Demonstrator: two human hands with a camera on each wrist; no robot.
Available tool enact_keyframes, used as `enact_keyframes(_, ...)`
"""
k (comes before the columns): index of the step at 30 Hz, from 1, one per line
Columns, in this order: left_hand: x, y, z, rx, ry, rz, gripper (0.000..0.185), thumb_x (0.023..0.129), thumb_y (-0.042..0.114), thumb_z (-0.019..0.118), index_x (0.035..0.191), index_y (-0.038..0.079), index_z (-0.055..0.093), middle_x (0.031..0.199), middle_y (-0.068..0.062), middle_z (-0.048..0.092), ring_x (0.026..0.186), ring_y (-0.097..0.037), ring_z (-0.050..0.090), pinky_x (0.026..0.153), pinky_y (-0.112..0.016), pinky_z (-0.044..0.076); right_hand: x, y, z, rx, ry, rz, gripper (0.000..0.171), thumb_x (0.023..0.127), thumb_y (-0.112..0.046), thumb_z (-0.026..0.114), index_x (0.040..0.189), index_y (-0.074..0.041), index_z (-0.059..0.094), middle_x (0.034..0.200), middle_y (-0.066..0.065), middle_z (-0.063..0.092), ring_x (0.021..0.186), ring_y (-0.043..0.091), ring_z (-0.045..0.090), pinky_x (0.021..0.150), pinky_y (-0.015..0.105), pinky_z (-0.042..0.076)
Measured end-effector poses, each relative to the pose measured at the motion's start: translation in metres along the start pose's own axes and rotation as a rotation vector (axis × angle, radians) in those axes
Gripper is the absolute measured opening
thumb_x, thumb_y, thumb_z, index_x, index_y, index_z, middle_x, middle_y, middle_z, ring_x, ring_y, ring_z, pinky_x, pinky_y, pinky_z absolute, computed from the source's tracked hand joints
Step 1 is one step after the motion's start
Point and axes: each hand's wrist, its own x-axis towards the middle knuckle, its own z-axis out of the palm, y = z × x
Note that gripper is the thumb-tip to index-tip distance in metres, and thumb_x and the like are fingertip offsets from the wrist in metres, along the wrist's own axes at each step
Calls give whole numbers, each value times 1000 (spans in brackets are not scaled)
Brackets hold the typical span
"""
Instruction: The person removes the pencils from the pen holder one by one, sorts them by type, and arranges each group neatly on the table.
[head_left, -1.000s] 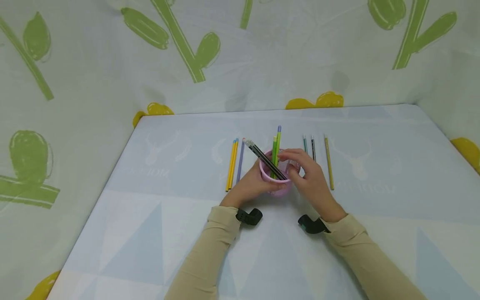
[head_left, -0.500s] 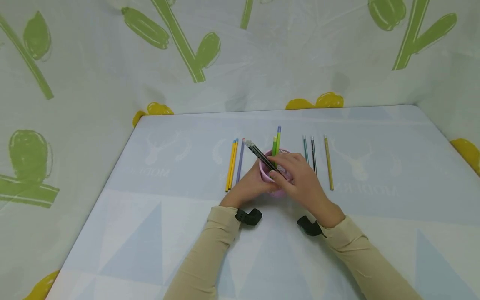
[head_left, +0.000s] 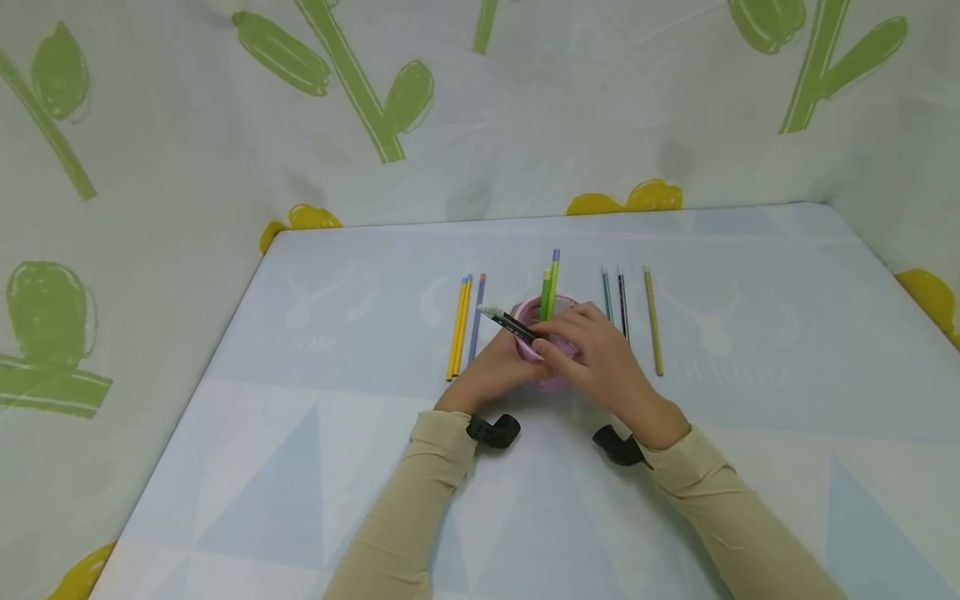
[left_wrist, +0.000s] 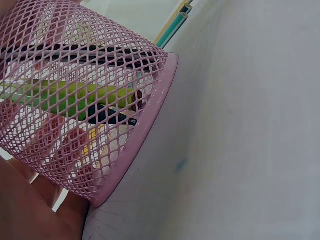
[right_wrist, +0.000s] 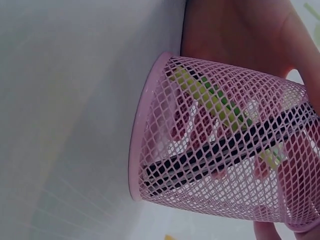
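Observation:
A pink mesh pencil cup [head_left: 553, 383] stands on the table in front of the person, wrapped from the left side by the left hand [head_left: 495, 367]. Over its rim, the right hand [head_left: 596, 350] pinches black pencils [head_left: 502, 320] between thumb and fingers; they lean out to the left with their pale ends up. Two green pencils [head_left: 551, 292] stand near the cup's far side. Through the mesh in the left wrist view, the lower ends of the green pencils [left_wrist: 75, 95] show. The right wrist view shows the black pencils [right_wrist: 210, 152] slanting across inside the cup.
Left of the cup lie two yellow pencils [head_left: 460, 325] and a purple pencil [head_left: 477, 317]. To the right lie a teal pencil [head_left: 607, 292], a black pencil [head_left: 622, 300] and a gold pencil [head_left: 653, 321]. A patterned cloth wall [head_left: 510, 125] rises behind the table.
The right hand has moved left from the cup's right rim and taken hold of the black pencils. Their upper ends have dipped lower. The left hand keeps its grip on the cup.

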Motion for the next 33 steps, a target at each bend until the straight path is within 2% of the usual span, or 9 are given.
enact_keyframes(3,-3,6,0,-1,-9,33,85,76,16,68,141,18,15,135,-1,36,118,-10,40,92,-26,38,1,-1,-1,0,-5,1,16,82,-24,64,93,-13,68,91,-5,64,90,13,45,72,32,40)
enact_keyframes(7,-5,10,0,19,-7,42,83,77,19,68,141,16,15,136,-2,35,119,-11,38,92,-26,39,1,-1,-1,-2,-9,-12,14,81,-23,65,88,-13,69,88,-5,64,88,13,46,71,31,41)
enact_keyframes(14,-4,10,0,21,-9,67,84,77,16,68,142,15,14,137,-8,34,120,-13,38,94,-29,38,1,-1,-2,10,-5,-11,12,80,-22,65,86,-12,69,86,-5,64,87,12,46,70,30,40)
enact_keyframes(23,-3,6,0,16,2,45,84,77,20,69,142,18,16,135,-1,37,117,-11,40,95,-30,36,2,1,-3,79,1,8,9,80,-15,64,88,-10,66,85,-3,60,86,13,46,67,29,42)
enact_keyframes(27,-4,5,0,20,16,-2,86,75,21,72,141,21,17,134,1,38,112,-10,45,93,-29,37,1,1,-5,105,14,25,11,80,-12,64,90,-9,66,87,-2,60,86,12,47,64,28,43)
enact_keyframes(30,-3,5,1,17,22,-27,83,73,23,73,137,20,21,131,3,39,112,-9,44,93,-29,37,0,2,-6,102,42,41,11,80,-11,64,91,-9,66,87,-2,60,82,13,47,59,28,42)
enact_keyframes(33,-2,6,2,-14,20,-17,82,72,21,74,135,20,21,130,4,37,116,-10,40,96,-32,35,0,3,-10,103,97,60,13,80,-9,64,92,-7,65,87,0,60,79,17,47,58,28,40)
